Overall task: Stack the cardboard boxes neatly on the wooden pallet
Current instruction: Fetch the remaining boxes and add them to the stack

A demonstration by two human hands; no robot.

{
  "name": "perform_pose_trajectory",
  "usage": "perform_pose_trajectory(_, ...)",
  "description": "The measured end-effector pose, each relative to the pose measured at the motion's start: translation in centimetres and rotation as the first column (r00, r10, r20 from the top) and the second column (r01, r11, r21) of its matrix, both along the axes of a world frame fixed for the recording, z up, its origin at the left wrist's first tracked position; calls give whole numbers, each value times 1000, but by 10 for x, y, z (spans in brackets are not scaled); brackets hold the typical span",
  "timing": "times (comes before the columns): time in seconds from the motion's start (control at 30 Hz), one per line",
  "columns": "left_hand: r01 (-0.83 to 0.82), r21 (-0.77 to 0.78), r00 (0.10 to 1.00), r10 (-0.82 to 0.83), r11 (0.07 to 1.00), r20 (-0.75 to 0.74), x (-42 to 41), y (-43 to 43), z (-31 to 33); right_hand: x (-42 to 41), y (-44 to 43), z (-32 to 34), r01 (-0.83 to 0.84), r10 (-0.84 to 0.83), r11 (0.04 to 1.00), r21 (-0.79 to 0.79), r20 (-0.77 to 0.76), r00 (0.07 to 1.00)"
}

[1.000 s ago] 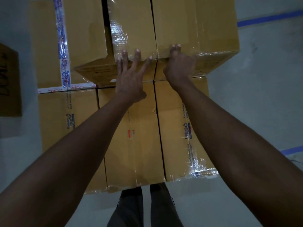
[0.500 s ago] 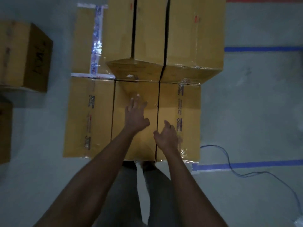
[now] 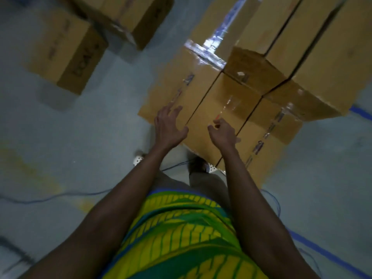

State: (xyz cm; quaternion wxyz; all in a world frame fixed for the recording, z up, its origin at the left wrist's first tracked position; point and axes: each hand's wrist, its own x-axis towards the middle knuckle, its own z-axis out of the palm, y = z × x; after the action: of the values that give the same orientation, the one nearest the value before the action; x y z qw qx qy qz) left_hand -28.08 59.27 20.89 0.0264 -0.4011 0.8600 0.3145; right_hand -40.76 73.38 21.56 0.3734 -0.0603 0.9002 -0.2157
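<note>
A stack of brown cardboard boxes [image 3: 219, 101] fills the upper right, with a taller layer of boxes [image 3: 314, 43] set further back on it. The pallet under them is hidden. My left hand [image 3: 168, 125] hovers at the near left corner of the lower boxes, fingers spread and holding nothing. My right hand [image 3: 223, 132] floats over the near edge of the middle box, fingers loosely curled and empty. Neither hand touches the cardboard.
Two loose cardboard boxes [image 3: 66, 49] [image 3: 128, 15] sit on the grey floor at the upper left. A thin blue cable [image 3: 60, 195] trails across the floor by my feet. Blue tape lines [image 3: 330, 256] mark the floor at the right.
Both hands have left the upper boxes and drawn back toward my body. The view has swung left and tilted, bringing the loose floor boxes and my shirt into sight.
</note>
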Motion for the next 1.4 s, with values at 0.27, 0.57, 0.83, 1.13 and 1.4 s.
perform_pose_trajectory(0.27,-203,7,978,203,979,-51,147,-102,20,105,-151,21,-205,198,958,-201,-56,979)
perform_pose_trajectory(0.57,-430,-9,893,424,903,-149,307,-243,42,280,-307,27,-627,649,727,-279,-17,761)
perform_pose_trajectory(0.83,-626,108,761,635,773,-135,365,-333,29,312,-425,34,-741,779,613,-273,54,624)
perform_pose_trajectory(1.13,-664,140,731,677,734,-85,364,-518,2,313,-641,-20,-710,786,615,-342,202,584)
perform_pose_trajectory(1.4,-706,205,678,731,678,-80,335,-704,33,270,-859,-13,-472,580,789,-394,221,784)
